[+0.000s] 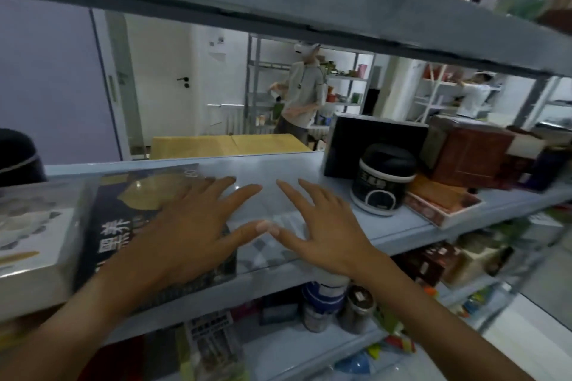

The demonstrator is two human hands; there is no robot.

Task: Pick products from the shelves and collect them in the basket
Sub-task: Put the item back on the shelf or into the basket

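Both hands, left hand [188, 223] and right hand [322, 226], hover flat-fingered, holding nothing. The dark flat cardboard box [130, 226] lies on the pale blue shelf [278, 170], under the left hand; probably stiff, light; take its side edges.

The dark flat box [130, 226] carries large white Chinese characters, one reading 养; other labels are too blurred.

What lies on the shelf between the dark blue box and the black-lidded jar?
In the head view, only bare shelf surface, with the left hand and right hand spread open over it, between the dark blue box and the black-lidded jar.
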